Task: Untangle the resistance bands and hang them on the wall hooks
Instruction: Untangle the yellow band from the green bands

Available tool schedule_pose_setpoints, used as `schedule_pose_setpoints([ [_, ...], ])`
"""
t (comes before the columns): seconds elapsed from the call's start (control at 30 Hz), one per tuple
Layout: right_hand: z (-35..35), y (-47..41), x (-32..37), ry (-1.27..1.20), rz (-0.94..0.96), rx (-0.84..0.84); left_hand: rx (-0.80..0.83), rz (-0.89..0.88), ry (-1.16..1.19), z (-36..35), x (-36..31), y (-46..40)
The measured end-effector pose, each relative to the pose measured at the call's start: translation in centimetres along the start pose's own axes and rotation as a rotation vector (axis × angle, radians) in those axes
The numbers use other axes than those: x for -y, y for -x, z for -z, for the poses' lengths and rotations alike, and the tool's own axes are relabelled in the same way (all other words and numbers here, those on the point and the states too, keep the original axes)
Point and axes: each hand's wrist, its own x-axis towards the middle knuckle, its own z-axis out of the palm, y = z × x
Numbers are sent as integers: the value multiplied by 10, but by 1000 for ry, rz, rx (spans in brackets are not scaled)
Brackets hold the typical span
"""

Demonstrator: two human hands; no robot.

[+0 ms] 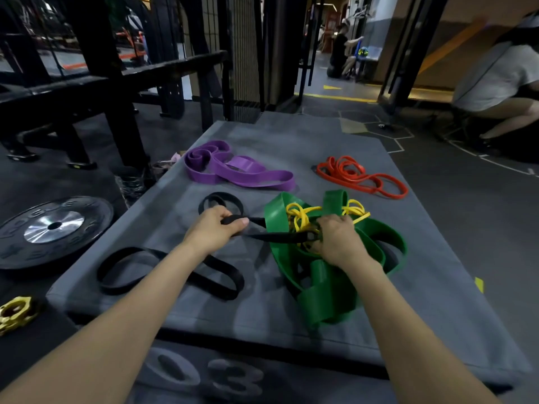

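A grey padded box [291, 310] carries the bands. A wide green band [326, 290] lies in a tangle with a thin yellow band [297, 217] and a black band [280, 237]. My left hand [215, 228] grips the black band where it leaves the tangle, pulling it left. My right hand [338, 240] presses into the tangle, fingers closed on the green and yellow loops. Another stretch of black band [221, 275] lies in loops under my left forearm. A purple band [233, 167] and a red band [358, 174] lie apart at the far side.
A black weight plate [52, 228] and a gold collar [14, 314] lie on the floor at left. A black rack frame [116, 91] stands behind. A person in a grey shirt [495, 83] squats at far right; another person sits farther back.
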Motion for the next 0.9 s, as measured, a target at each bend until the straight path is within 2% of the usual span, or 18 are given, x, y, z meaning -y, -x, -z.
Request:
schedule_pose_setpoints([
  [0.1,6,3,17,70,108,-25,-27,-48,183,-1,-17,0],
  [0.2,23,3,26,103,105,-60,-68,-125,233,8,-49,0],
  [0.4,92,-14,15,-210,42,-245,-154,-309,375,54,-137,-14],
  [0.5,135,-25,11,-315,60,-313,-192,-391,344,78,-177,-20],
  [0.63,179,-38,10,-400,71,-356,-234,-413,293,100,-210,-21],
  [0.7,198,-40,11,-468,80,-392,-161,-368,183,109,-218,-15],
  [0.8,219,-45,15,-602,130,-415,190,-281,-111,115,-226,0],
  [0.83,223,-46,17,-638,171,-415,262,-256,-213,113,-227,4],
  [0.9,230,-46,21,-713,238,-386,215,-243,-356,107,-229,6],
])
